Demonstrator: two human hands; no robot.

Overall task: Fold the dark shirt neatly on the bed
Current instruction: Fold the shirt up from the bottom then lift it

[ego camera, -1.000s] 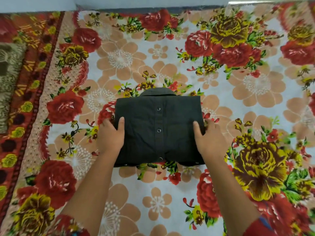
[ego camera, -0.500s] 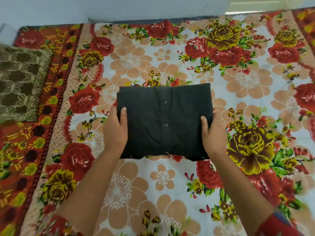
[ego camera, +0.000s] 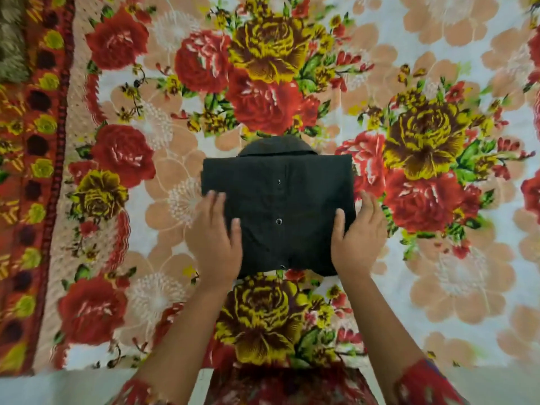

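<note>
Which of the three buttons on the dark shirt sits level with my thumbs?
The middle button, between the left hand and right hand thumbs. The upper button lies nearer the collar; the lowest button sits at the dark shirt's near edge.

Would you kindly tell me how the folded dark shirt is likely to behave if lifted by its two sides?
Probably floppy: the dark shirt is layered soft cloth, so its middle would likely sag between the left hand and right hand. The folds may slide apart, as nothing visible fastens them.
</note>
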